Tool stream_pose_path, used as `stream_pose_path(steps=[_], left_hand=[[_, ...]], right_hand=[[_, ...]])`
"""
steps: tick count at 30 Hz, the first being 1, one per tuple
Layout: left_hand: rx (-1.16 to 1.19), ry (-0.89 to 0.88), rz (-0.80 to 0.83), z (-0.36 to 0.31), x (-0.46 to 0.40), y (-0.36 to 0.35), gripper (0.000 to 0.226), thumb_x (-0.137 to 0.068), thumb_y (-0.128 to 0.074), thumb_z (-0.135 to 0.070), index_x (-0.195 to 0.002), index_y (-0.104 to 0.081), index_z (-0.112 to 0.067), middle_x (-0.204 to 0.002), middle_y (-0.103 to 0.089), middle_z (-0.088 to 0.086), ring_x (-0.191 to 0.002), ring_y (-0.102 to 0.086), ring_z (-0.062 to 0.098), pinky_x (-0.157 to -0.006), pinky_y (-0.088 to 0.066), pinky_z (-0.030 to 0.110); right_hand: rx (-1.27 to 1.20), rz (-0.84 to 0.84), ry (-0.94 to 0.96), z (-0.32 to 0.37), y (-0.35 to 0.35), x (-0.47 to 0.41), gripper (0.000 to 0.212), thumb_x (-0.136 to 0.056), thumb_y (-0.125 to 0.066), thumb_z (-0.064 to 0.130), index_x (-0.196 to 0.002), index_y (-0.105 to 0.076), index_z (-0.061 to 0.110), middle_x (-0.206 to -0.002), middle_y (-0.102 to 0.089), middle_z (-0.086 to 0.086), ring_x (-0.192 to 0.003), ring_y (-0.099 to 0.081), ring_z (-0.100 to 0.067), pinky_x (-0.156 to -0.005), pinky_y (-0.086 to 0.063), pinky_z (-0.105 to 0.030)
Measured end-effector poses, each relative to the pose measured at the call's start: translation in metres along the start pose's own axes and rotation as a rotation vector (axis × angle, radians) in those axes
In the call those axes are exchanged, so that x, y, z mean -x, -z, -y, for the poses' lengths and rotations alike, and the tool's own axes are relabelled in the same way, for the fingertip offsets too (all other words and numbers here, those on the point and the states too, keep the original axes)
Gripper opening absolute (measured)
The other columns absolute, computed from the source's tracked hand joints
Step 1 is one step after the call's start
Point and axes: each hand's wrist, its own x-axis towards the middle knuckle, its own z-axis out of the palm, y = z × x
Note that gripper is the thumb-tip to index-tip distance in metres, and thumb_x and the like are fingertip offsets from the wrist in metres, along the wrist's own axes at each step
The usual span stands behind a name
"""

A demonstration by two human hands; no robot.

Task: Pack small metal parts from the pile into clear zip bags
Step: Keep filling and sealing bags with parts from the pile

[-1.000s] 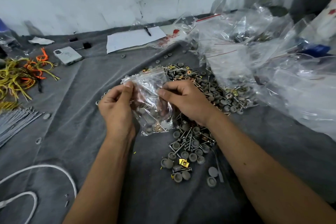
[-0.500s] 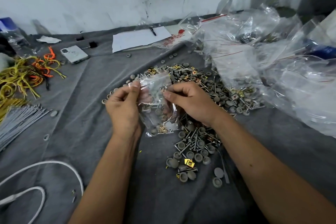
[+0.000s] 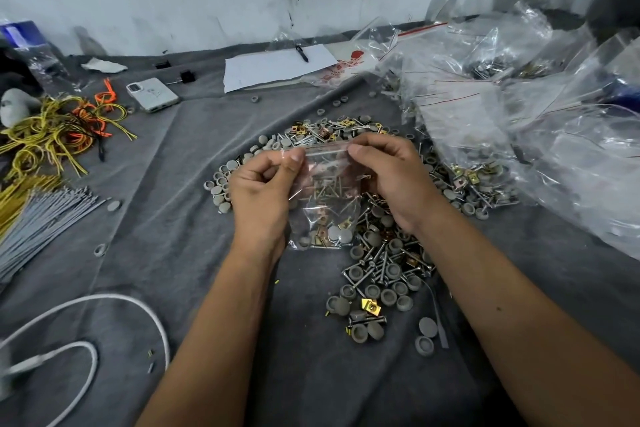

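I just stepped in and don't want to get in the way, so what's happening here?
A person is packing hardware into a small clear zip bag. The left hand and right hand each pinch the bag's top edge, holding it upright over the pile of screws, gray caps and brass clips on the gray cloth. The bag already holds some screws, clips and caps. More bags lie to the right.
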Motion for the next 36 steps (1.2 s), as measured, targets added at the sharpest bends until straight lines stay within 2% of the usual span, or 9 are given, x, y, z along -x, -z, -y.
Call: stream_pose_path(steps=[4,10,13,16,20,25,27,31,36], left_hand=[[0.018,0.020,-0.035,-0.003,-0.002,0.002,0.012,-0.086,-0.075,-0.026,-0.078,-0.080,-0.019,-0.075,-0.075,0.003,-0.065,-0.066,0.013,-0.065,-0.057,0.031],[-0.037,0.258,0.144,-0.004,-0.001,0.001,0.035,-0.090,-0.069,-0.047,-0.098,-0.075,-0.013,-0.101,-0.078,0.015,-0.079,-0.075,0.023,-0.063,-0.061,0.032],[-0.187,0.255,0.249,0.000,0.003,0.002,0.027,-0.091,-0.074,-0.036,-0.100,-0.076,-0.010,-0.105,-0.078,0.019,-0.084,-0.077,0.029,-0.075,-0.064,0.042],[-0.264,0.192,0.306,0.005,0.004,0.003,0.009,-0.093,-0.074,-0.013,-0.088,-0.080,-0.016,-0.091,-0.078,0.018,-0.077,-0.076,0.025,-0.068,-0.060,0.031],[-0.323,0.090,0.210,0.010,0.002,0.002,0.008,-0.090,-0.074,-0.019,-0.086,-0.080,-0.017,-0.075,-0.070,0.027,-0.053,-0.058,0.020,-0.050,-0.043,0.025],[-0.101,0.082,0.071,0.004,0.004,-0.013,0.016,-0.093,-0.070,-0.014,-0.082,-0.080,-0.020,-0.083,-0.077,0.011,-0.068,-0.069,0.024,-0.070,-0.054,0.039],[-0.050,0.133,0.029,0.001,0.007,-0.026,0.020,-0.098,-0.069,-0.010,-0.082,-0.078,-0.018,-0.085,-0.075,0.015,-0.071,-0.064,0.025,-0.064,-0.050,0.036],[-0.199,0.143,0.018,0.001,0.010,-0.069,0.012,-0.100,-0.067,-0.013,-0.095,-0.076,-0.007,-0.084,-0.075,0.014,-0.067,-0.066,0.020,-0.056,-0.050,0.029],[-0.386,0.117,0.034,0.009,0.013,-0.146,0.006,-0.097,-0.073,-0.015,-0.096,-0.075,-0.010,-0.079,-0.074,0.005,-0.068,-0.071,0.018,-0.066,-0.064,0.045]], right_hand=[[0.001,0.024,-0.033,0.000,0.003,-0.001,0.012,-0.094,-0.070,0.016,-0.090,-0.081,0.019,-0.096,-0.078,-0.011,-0.090,-0.073,-0.024,-0.088,-0.058,-0.047],[-0.006,-0.079,0.067,0.003,0.007,-0.003,0.020,-0.093,-0.072,0.010,-0.079,-0.082,0.021,-0.078,-0.077,0.000,-0.076,-0.071,-0.010,-0.071,-0.055,-0.023],[-0.017,-0.133,0.101,0.004,0.007,-0.002,0.016,-0.093,-0.071,0.007,-0.082,-0.080,0.015,-0.074,-0.075,-0.001,-0.071,-0.067,-0.009,-0.068,-0.054,-0.021],[-0.105,-0.205,0.067,0.005,0.007,-0.003,0.011,-0.095,-0.070,0.009,-0.090,-0.080,0.011,-0.080,-0.074,-0.006,-0.075,-0.064,-0.017,-0.074,-0.056,-0.030],[-0.116,-0.163,0.049,0.004,0.008,-0.002,0.020,-0.101,-0.063,0.019,-0.100,-0.077,0.005,-0.090,-0.074,-0.012,-0.081,-0.063,-0.020,-0.073,-0.052,-0.031],[0.129,0.002,0.090,0.005,0.006,0.003,0.031,-0.098,-0.063,0.042,-0.100,-0.078,0.015,-0.094,-0.077,-0.002,-0.087,-0.072,-0.017,-0.082,-0.056,-0.033],[0.214,0.002,0.105,0.005,0.011,0.006,0.022,-0.098,-0.067,0.035,-0.097,-0.079,0.016,-0.089,-0.078,0.000,-0.082,-0.075,-0.017,-0.074,-0.059,-0.032],[0.261,-0.165,0.121,0.012,0.043,0.014,0.015,-0.100,-0.067,0.026,-0.089,-0.077,0.024,-0.078,-0.077,0.001,-0.068,-0.074,-0.015,-0.059,-0.060,-0.030],[0.543,-0.405,0.168,0.026,0.108,0.019,0.023,-0.096,-0.070,0.028,-0.078,-0.078,0.018,-0.068,-0.074,0.005,-0.061,-0.070,-0.012,-0.066,-0.059,-0.037]])
